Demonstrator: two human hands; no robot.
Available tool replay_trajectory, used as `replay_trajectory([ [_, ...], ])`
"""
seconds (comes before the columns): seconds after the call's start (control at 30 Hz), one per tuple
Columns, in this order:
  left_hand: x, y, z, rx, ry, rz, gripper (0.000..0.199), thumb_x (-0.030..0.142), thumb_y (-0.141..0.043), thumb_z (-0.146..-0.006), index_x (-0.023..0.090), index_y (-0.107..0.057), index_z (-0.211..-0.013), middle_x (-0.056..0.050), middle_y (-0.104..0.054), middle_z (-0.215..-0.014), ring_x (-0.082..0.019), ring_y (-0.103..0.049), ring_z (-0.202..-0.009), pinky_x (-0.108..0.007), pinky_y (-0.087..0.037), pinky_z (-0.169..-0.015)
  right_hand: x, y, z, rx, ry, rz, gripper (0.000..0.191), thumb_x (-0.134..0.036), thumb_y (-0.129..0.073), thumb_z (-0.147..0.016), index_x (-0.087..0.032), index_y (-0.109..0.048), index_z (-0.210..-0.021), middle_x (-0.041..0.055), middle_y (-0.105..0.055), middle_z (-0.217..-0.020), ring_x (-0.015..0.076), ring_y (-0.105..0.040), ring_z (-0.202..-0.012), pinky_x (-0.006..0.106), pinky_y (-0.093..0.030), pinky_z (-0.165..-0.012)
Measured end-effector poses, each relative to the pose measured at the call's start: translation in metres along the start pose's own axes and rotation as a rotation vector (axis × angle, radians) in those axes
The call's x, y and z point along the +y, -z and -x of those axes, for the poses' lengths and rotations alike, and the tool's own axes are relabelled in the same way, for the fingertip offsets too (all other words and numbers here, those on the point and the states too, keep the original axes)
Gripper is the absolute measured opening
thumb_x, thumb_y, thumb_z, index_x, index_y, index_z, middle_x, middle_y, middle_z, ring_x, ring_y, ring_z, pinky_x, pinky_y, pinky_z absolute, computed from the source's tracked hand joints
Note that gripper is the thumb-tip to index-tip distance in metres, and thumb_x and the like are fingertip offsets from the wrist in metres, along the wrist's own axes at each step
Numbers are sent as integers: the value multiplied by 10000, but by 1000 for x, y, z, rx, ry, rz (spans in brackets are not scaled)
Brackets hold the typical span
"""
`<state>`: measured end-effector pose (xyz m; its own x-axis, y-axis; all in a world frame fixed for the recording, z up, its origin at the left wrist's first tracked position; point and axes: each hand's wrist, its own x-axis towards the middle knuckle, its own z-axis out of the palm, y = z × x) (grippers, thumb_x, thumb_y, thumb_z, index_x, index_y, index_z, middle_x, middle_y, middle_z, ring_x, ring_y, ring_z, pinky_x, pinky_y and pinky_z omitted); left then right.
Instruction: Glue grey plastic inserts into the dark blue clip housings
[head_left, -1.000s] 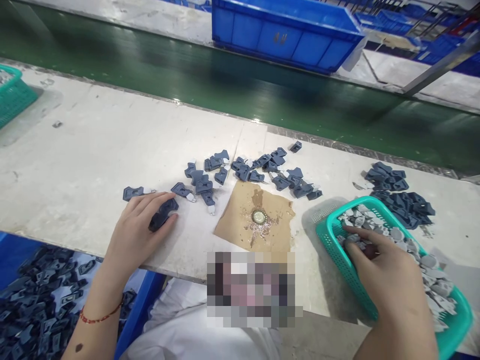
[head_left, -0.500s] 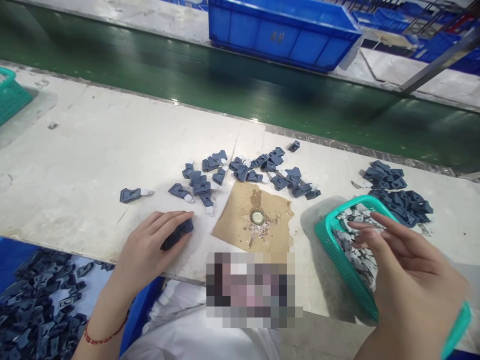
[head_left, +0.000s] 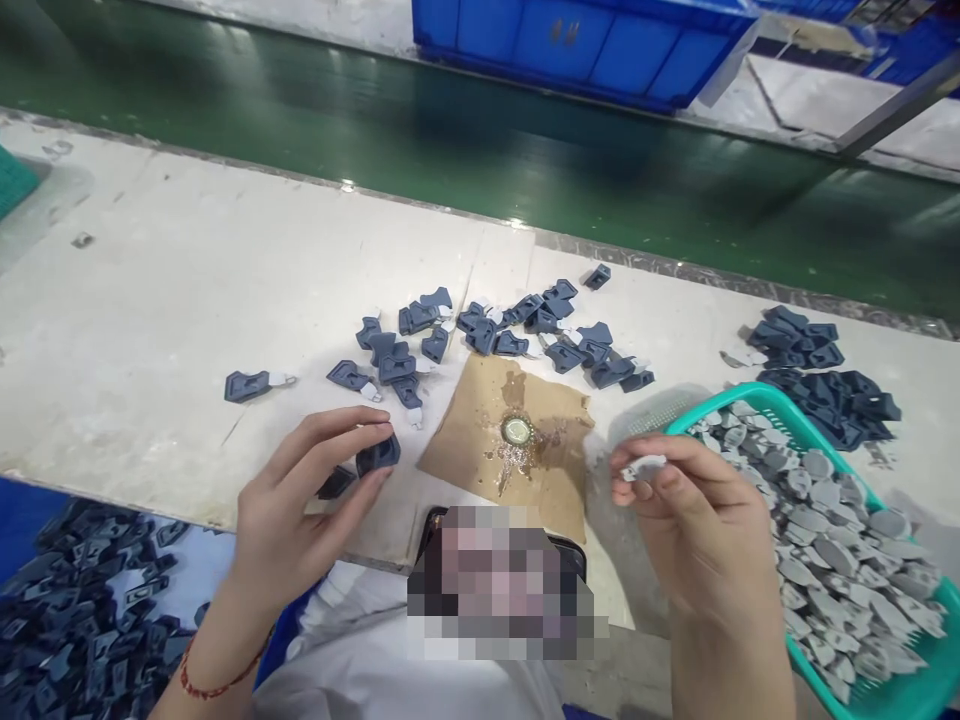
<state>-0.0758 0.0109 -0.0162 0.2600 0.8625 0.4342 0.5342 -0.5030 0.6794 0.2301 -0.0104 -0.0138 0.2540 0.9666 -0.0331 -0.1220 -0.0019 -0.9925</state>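
Observation:
My left hand (head_left: 311, 500) is closed around a dark blue-grey plastic piece (head_left: 378, 453), just above the near edge of the table. A second dark piece (head_left: 337, 484) shows beneath the palm, partly hidden by the fingers. Between the thumb and fingers of my right hand (head_left: 697, 510) is a small light grey plastic part (head_left: 643, 467), held left of the green basket (head_left: 705, 412). That basket is full of similar grey parts (head_left: 821, 530). Between my hands lies a brown paper sheet (head_left: 465, 430) with a small round metal-rimmed disc (head_left: 517, 430) on its wet patch.
Beyond the paper, dark pieces (head_left: 396, 362) with pale tips are scattered. More dark pieces (head_left: 832, 405) are heaped behind the basket. A blue bin (head_left: 585, 50) stands across the green belt (head_left: 300, 130). Loose dark pieces (head_left: 82, 610) fill a container at lower left.
My right hand has come out of the green basket to the left, now with a light grey part in its fingers. My left hand has lifted a dark piece slightly. The view has shifted a little.

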Motion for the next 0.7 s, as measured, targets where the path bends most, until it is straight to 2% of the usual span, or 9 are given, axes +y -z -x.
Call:
replay_trajectory([
  [0.13,17,-19,-6,-64,262,465,322,125,-616,-1016,325,-703,-1253,-47,-679,-1297,-223,-686,-1194,-275,-620,-850,4,-9,-9,-17,-78,6,173,-438,-888,-827,-273,-838,-831,-7,-671,-590,88,-586,-472,172,-492,-457],
  [0.2,22,-29,-12,-132,367,661,263,172,-665,-1006,317,-715,-1219,-50,-707,-1264,-224,-705,-1172,-263,-630,-830,6,-11,-13,-35,-109,33,168,-431,-868,-851,-267,-837,-859,-11,-662,-605,87,-576,-495,177,-488,-478],
  [0.27,26,-38,-17,-205,451,762,233,189,-713,-982,297,-719,-1188,-54,-743,-1210,-224,-718,-1159,-263,-638,-850,7,-13,-16,-47,-131,77,154,-416,-844,-879,-265,-839,-907,-7,-673,-647,99,-593,-541,196,-508,-514],
  [0.4,30,-51,-26,-287,554,752,192,171,-662,-1010,283,-712,-1157,-32,-794,-1139,-185,-746,-1111,-267,-641,-930,7,-17,-19,-38,-137,127,98,-352,-839,-888,-279,-836,-952,0,-727,-747,117,-656,-636,220,-564,-602],
  [0.57,32,-61,-33,-305,651,818,282,137,-668,-1003,318,-670,-1219,19,-817,-1189,-136,-781,-1063,-192,-662,-879,6,-17,-16,-55,-172,150,89,-279,-855,-869,-307,-810,-940,-16,-765,-808,119,-718,-714,192,-597,-668],
  [0.7,31,-62,-37,-304,651,726,283,123,-727,-954,334,-746,-1141,49,-811,-1134,-122,-783,-1031,-146,-648,-878,2,-21,-9,0,-222,270,164,-316,-746,-976,-364,-822,-1113,-15,-775,-813,129,-738,-728,204,-613,-696],
])
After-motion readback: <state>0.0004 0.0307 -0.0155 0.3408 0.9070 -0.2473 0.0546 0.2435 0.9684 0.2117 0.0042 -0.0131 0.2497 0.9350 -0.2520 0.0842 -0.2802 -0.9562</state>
